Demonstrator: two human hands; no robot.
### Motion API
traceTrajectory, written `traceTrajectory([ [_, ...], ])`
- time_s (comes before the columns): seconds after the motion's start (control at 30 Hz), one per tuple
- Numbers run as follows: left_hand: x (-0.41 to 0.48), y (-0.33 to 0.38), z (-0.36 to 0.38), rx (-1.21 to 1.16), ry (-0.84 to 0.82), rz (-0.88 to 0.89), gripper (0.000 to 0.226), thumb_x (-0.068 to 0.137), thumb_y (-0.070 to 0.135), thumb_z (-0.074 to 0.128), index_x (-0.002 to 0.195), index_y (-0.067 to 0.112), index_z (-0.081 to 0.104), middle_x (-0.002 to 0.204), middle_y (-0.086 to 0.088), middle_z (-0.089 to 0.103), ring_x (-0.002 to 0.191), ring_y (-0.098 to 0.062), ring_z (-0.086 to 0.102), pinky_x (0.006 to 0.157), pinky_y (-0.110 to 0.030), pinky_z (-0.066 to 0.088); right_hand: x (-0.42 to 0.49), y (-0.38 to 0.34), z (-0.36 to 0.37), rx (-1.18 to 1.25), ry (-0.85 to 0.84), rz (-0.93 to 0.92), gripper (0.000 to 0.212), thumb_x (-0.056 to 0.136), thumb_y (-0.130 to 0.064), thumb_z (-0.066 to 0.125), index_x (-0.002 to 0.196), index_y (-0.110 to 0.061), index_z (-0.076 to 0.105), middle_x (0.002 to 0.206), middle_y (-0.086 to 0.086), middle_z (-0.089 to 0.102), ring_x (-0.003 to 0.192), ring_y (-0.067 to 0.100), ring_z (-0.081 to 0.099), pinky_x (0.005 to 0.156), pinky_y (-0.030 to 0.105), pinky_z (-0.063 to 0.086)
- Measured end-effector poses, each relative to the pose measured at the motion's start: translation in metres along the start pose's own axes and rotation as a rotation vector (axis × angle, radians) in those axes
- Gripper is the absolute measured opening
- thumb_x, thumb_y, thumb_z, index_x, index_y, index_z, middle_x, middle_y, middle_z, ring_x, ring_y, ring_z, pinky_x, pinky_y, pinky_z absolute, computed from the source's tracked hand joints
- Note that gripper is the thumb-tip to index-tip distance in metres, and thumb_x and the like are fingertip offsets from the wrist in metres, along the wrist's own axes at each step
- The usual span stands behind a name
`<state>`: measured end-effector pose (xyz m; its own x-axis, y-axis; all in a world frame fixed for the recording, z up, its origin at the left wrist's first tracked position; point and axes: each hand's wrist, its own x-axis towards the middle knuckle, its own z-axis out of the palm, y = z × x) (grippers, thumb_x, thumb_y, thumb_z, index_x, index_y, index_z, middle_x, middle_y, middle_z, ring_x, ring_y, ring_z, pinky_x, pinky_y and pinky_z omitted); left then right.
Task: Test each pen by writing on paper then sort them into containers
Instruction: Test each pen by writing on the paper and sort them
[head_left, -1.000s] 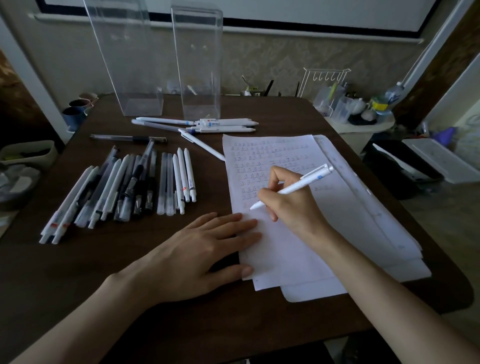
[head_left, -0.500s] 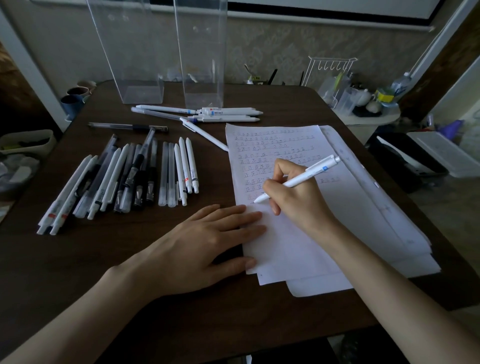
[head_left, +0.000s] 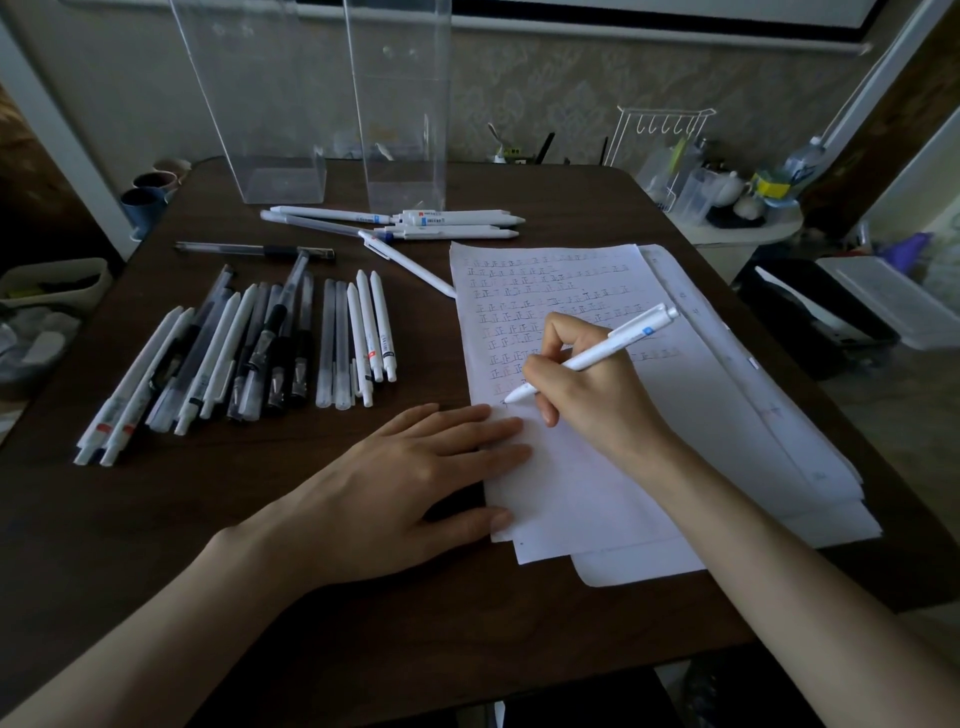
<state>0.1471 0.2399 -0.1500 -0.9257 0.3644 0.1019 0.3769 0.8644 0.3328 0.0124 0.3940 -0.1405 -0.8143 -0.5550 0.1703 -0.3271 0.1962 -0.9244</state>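
My right hand grips a white pen, its tip touching the top sheet of a paper stack below rows of written marks. My left hand lies flat with straight fingers, pressing the sheet's left edge and the dark wooden table. A row of several white, clear and black pens lies to the left of the paper. A few white pens lie behind the paper. Two tall clear containers stand at the table's far edge.
Cups sit off the table's far left corner. A grey bin is at the left. A small side table with a wire rack, bottles and jars stands at the right, with a clear box on the floor beyond.
The view has shifted slightly. My right hand has moved the pen tip a little down and left on the sheet. My left hand stays flat on the paper's edge.
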Motion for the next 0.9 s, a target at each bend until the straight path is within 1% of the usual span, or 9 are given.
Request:
traceTrajectory([
  [0.17, 0.001, -0.001, 0.000, 0.011, -0.006, -0.003, 0.058, 0.092, 0.064, 0.025, 0.144, 0.039, 0.026, 0.153, 0.017, 0.020, 0.141, 0.001, 0.007, 0.112, -0.030, 0.007, 0.000, -0.001, 0.001, 0.010, -0.022, 0.021, 0.024, 0.069, -0.011, 0.049, 0.054, -0.019, 0.033, 0.035, 0.001, 0.039, 0.039, 0.015, 0.037, 0.047, 0.025, 0.034],
  [0.27, 0.001, 0.000, 0.001, 0.003, 0.008, 0.001, 0.058, 0.092, 0.063, 0.027, 0.144, 0.038, 0.027, 0.152, 0.017, 0.022, 0.141, 0.001, 0.009, 0.112, -0.033, 0.012, 0.000, -0.001, 0.002, 0.008, -0.054, 0.021, 0.023, 0.070, -0.011, 0.049, 0.054, -0.019, 0.033, 0.037, 0.003, 0.040, 0.042, 0.018, 0.037, 0.050, 0.031, 0.034],
  [0.4, 0.001, -0.001, 0.000, -0.005, 0.009, 0.001, 0.058, 0.091, 0.063, 0.028, 0.144, 0.038, 0.028, 0.152, 0.017, 0.022, 0.141, 0.000, 0.010, 0.113, -0.032, 0.013, -0.001, -0.001, 0.001, 0.054, 0.009, 0.027, 0.024, 0.070, -0.012, 0.049, 0.057, -0.017, 0.029, 0.041, -0.003, 0.028, 0.043, 0.017, 0.029, 0.043, 0.026, 0.024],
  [0.47, 0.001, -0.001, 0.000, -0.012, 0.022, 0.004, 0.057, 0.091, 0.062, 0.029, 0.143, 0.037, 0.031, 0.151, 0.017, 0.024, 0.140, 0.001, 0.012, 0.112, -0.031, 0.013, -0.001, -0.002, -0.001, 0.061, 0.008, 0.013, 0.029, 0.078, -0.011, 0.055, 0.060, -0.015, 0.033, 0.040, 0.000, 0.035, 0.042, 0.016, 0.034, 0.044, 0.027, 0.028],
  [0.53, 0.001, -0.001, -0.001, -0.017, 0.064, 0.009, 0.053, 0.092, 0.058, 0.033, 0.139, 0.033, 0.042, 0.147, 0.015, 0.035, 0.138, 0.000, 0.022, 0.111, -0.031, 0.023, -0.002, -0.005, -0.002, 0.079, 0.000, -0.001, 0.028, 0.089, -0.019, 0.061, 0.068, -0.011, 0.044, 0.042, 0.004, 0.051, 0.045, 0.017, 0.046, 0.047, 0.025, 0.037],
  [0.6, 0.000, -0.002, -0.004, -0.035, 0.144, -0.010, 0.047, 0.092, 0.052, 0.038, 0.128, 0.028, 0.055, 0.136, 0.012, 0.050, 0.128, 0.001, 0.038, 0.104, -0.032, 0.038, -0.002, -0.006, -0.001, 0.082, -0.014, -0.004, 0.025, 0.088, -0.029, 0.063, 0.077, -0.009, 0.052, 0.053, 0.008, 0.062, 0.052, 0.018, 0.054, 0.054, 0.027, 0.045],
  [0.7, 0.000, -0.004, -0.011, -0.072, 0.278, -0.077, 0.047, 0.088, 0.056, 0.043, 0.120, 0.025, 0.059, 0.117, 0.012, 0.061, 0.110, 0.001, 0.052, 0.091, -0.033, 0.050, -0.002, -0.003, -0.001, 0.037, -0.052, -0.049, 0.009, 0.085, -0.016, 0.068, 0.092, -0.017, 0.062, 0.081, 0.006, 0.069, 0.075, 0.018, 0.064, 0.072, 0.037, 0.053],
  [0.8, -0.001, -0.005, -0.013, -0.273, 0.301, -0.160, 0.064, 0.077, 0.066, 0.053, 0.131, 0.034, 0.041, 0.117, 0.015, 0.059, 0.110, 0.001, 0.053, 0.090, -0.032, 0.051, -0.001, 0.001, 0.000, -0.055, -0.091, -0.077, 0.042, 0.087, 0.001, 0.055, 0.117, -0.028, 0.061, 0.106, 0.003, 0.065, 0.089, 0.023, 0.056, 0.071, 0.026, 0.048],
  [0.9, -0.001, -0.004, -0.011, -0.286, 0.260, -0.104, 0.072, 0.074, 0.065, 0.058, 0.137, 0.038, 0.035, 0.123, 0.015, 0.055, 0.114, 0.001, 0.050, 0.094, -0.024, 0.046, 0.000, 0.001, 0.001, -0.048, -0.138, -0.058, 0.043, 0.089, -0.007, 0.053, 0.124, -0.032, 0.058, 0.114, 0.003, 0.063, 0.092, 0.017, 0.055, 0.074, 0.018, 0.044],
])
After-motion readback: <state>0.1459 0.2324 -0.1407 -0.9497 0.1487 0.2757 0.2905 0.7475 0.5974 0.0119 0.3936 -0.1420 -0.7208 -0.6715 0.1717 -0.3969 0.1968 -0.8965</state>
